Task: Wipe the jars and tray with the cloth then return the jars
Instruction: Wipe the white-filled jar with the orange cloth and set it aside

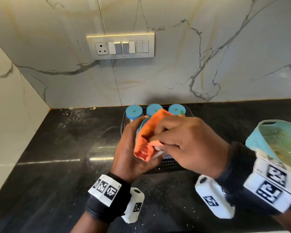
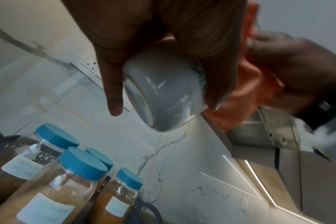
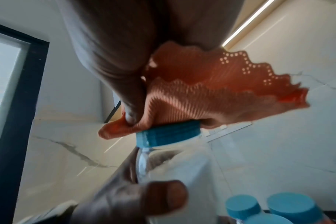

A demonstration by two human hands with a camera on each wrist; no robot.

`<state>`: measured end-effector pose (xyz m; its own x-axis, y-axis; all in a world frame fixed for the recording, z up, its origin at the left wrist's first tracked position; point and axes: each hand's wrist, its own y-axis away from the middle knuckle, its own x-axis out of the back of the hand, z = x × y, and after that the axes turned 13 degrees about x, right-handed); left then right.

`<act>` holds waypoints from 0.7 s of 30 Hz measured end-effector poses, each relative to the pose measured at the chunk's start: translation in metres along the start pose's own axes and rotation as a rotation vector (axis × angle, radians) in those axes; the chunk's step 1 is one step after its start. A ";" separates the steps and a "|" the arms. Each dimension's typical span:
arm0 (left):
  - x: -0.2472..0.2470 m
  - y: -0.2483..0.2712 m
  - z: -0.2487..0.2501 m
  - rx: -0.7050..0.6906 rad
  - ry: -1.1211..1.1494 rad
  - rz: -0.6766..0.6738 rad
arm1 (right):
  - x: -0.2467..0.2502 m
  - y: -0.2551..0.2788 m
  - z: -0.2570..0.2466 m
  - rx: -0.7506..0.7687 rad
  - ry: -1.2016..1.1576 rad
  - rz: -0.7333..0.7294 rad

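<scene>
My left hand [image 1: 131, 148] grips a clear jar [image 2: 163, 91] of white powder marked SALT, tilted above the black tray [image 1: 168, 167]. The jar's blue lid [image 3: 169, 134] points away from me. My right hand [image 1: 175, 140] pinches an orange cloth [image 1: 148, 137] and presses it over the lid and upper side of the jar. In the head view the cloth and both hands hide most of the jar. Three blue-lidded spice jars [image 1: 134, 111] stand in the back row of the tray, and more jars [image 2: 77, 174] show in the left wrist view.
The tray sits on a black stone counter [image 1: 57, 165] against a marble wall with a switch panel [image 1: 120, 46]. A teal perforated basket [image 1: 279, 137] stands at the right, close behind my right wrist. A side wall closes off the left.
</scene>
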<state>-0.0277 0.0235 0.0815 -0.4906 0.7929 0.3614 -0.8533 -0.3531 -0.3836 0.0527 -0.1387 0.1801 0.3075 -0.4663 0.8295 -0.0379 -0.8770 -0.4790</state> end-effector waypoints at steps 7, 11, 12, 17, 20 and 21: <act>-0.006 -0.005 -0.001 -0.034 -0.111 -0.004 | 0.017 0.014 0.036 -0.079 0.183 0.071; -0.011 -0.009 -0.004 0.031 0.012 -0.050 | 0.002 -0.003 0.021 -0.018 0.029 0.051; -0.009 -0.009 -0.006 0.032 -0.019 -0.030 | 0.004 0.001 0.018 0.015 -0.005 0.015; -0.007 -0.011 -0.007 0.020 -0.060 0.002 | 0.024 0.016 0.048 -0.047 0.174 -0.036; -0.014 -0.023 0.004 -0.045 -0.035 -0.029 | 0.018 -0.011 0.055 -0.062 0.182 0.030; -0.014 -0.026 0.003 -0.028 -0.001 -0.047 | 0.014 -0.019 0.052 -0.053 0.149 0.046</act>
<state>0.0011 0.0197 0.0892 -0.4506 0.8077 0.3802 -0.8700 -0.3018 -0.3899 0.1066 -0.1228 0.1854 0.1598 -0.5147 0.8424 -0.1001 -0.8574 -0.5049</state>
